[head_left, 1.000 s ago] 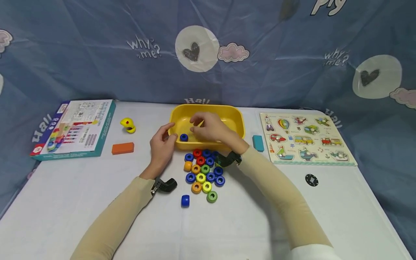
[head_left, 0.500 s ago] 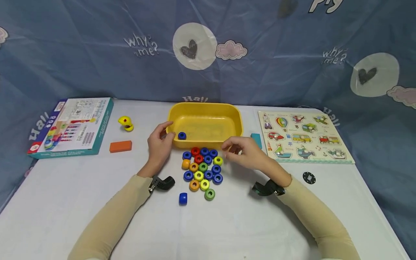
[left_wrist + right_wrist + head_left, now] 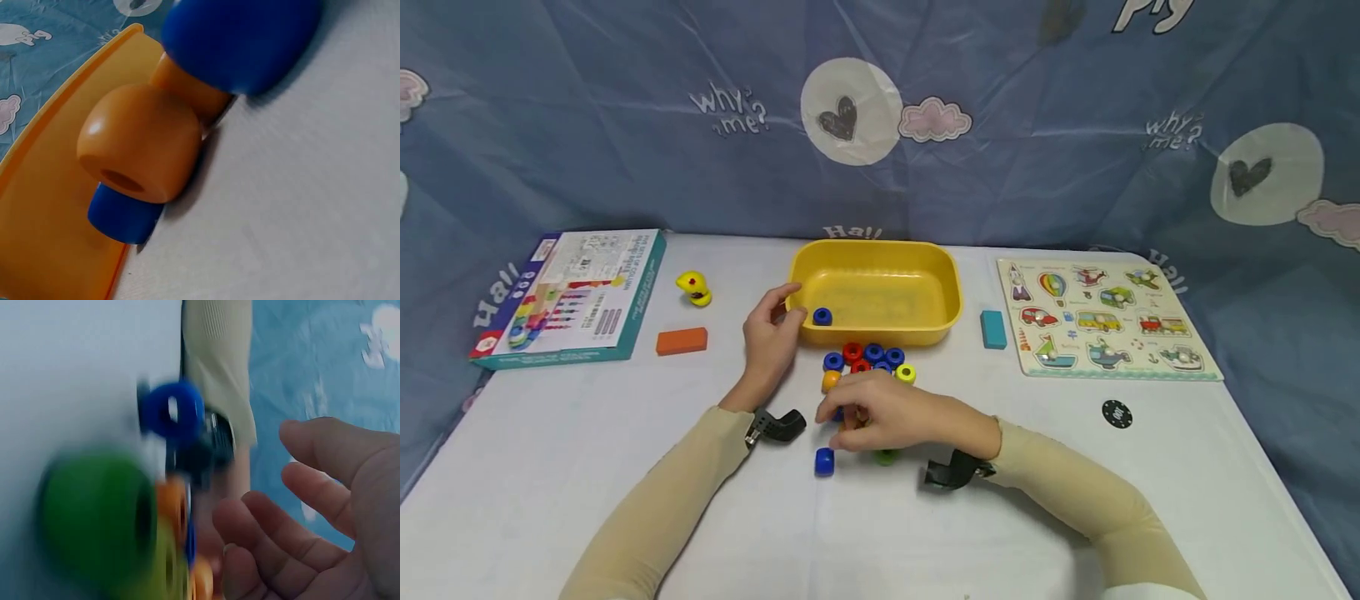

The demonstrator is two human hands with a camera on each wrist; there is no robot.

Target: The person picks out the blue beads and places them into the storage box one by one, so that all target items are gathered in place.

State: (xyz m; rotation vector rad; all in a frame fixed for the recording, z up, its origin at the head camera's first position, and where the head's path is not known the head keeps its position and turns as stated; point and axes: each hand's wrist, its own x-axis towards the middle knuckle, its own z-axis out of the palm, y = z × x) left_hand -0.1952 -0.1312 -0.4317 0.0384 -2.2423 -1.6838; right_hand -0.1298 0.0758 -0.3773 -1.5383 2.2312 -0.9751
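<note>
My left hand [image 3: 771,337] is at the left end of a yellow plastic tray [image 3: 880,336], thumb and fingertips resting on its rim. A blue bead [image 3: 822,317] lies inside the tray near that hand. My right hand [image 3: 887,412] hovers over a cluster of coloured beads in front of the tray and hides several of them. Nothing is between its loosely bent fingers in the right wrist view, where a green bead [image 3: 100,519] shows close by. Red beads [image 3: 852,352], a yellow bead [image 3: 906,373] and an orange bead [image 3: 140,144] belong to the cluster. A single blue bead [image 3: 824,462] lies nearest the front.
On the left are a flat toy box [image 3: 576,292], a yellow duck-like toy [image 3: 694,287] and an orange block [image 3: 682,341]. To the right lie a teal block [image 3: 993,330], a picture puzzle board [image 3: 1108,321] and a black round chip [image 3: 1117,414]. A blue curtain [image 3: 1037,192] hangs behind.
My right hand has come out of the tray, passed its front right corner, and moved left and nearer over the beads. The left hand has stayed at the tray.
</note>
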